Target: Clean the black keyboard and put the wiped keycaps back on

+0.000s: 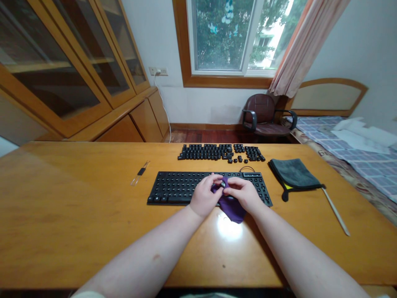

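Observation:
A black keyboard base [173, 188] with its keycaps taken off lies on the wooden desk [77, 198]. The loose black keycaps [217, 152] are laid out in rows behind it. Both hands meet over the right half of the keyboard. My left hand [207, 195] and my right hand [245, 193] are both closed on a purple cloth [231, 207], which hangs down between them toward the desk. The fingertips of the two hands pinch a small dark thing inside the cloth, too small to name.
A folded grey cloth [294, 174] lies right of the keyboard, with a thin white stick [336, 213] beside it. A small clear tool [140, 172] lies left of the keyboard. Behind the desk stand a brown chair [266, 116], a bed [356, 153] and wooden cabinets [93, 82].

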